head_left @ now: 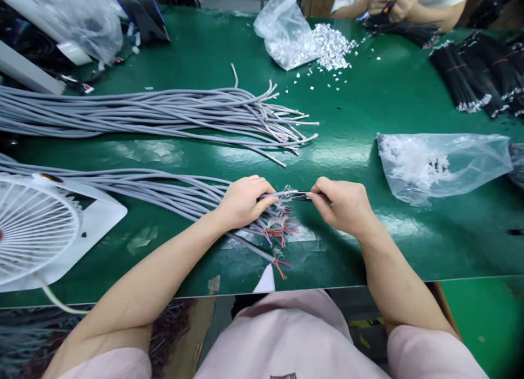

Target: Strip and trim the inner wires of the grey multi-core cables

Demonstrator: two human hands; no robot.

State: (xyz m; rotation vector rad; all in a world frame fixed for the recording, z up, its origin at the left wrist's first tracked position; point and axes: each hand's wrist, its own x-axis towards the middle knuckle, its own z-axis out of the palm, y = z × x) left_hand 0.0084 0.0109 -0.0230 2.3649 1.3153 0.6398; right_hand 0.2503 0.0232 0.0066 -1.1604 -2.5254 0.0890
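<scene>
My left hand (248, 202) is closed around a grey cable (268, 194), holding it just behind its stripped end. Thin dark strands (302, 196), apparently the cable's inner wires, run from that end into the pinched fingertips of my right hand (341, 204). Frayed shielding surrounds the cable end between both hands. Under and below my left hand lie more grey cables (176, 191), their stripped ends showing red, blue and green wires (279, 234). One separate cable end (280, 264) lies nearest the table's front edge.
Beyond my hands lies another bundle of grey cables (164, 112). A white fan (36, 232) stands at the left. Plastic bags (442, 166) of small white parts (331, 46) and black cable bundles (466, 73) are on the green table (409, 248). Across it, a co-worker's hands (391, 2) handle dark cables.
</scene>
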